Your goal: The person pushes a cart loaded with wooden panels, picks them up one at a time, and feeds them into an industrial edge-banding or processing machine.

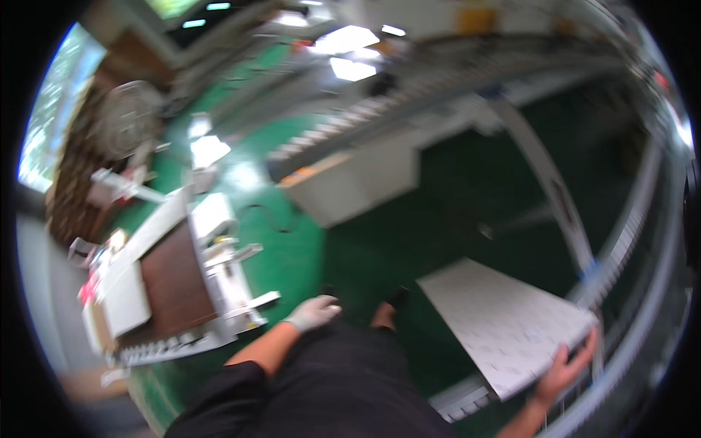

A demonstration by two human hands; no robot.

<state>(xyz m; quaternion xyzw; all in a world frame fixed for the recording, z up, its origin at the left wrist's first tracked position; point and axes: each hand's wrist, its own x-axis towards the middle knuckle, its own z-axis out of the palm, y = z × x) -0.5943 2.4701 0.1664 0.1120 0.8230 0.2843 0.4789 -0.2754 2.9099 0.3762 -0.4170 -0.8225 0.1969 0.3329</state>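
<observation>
Pretty blurry shot, so take the fine details loosely. The right hand [566, 369], bare, is down in the lower right of the frame with its fingers curled over the near edge of a big flat white sheet [507, 325]. It looks like stiff board or card, rectangular, matte, with faint small marks across it, and it sits tilted with its far corner toward the middle of the frame. The left hand [314, 312] is at lower centre in a pale thin glove, hanging loosely with the fingers half bent and nothing in it, well apart from the sheet. Underneath is a glossy green floor [292, 255] that throws back the ceiling lights. On the left is a white metal-looking machine [226, 285] with a flat brown panel [175, 288] beside it. A long roller track [350, 120] with pale ribs runs across the upper middle, and a boxy white cabinet [358, 186] sits below it.
</observation>
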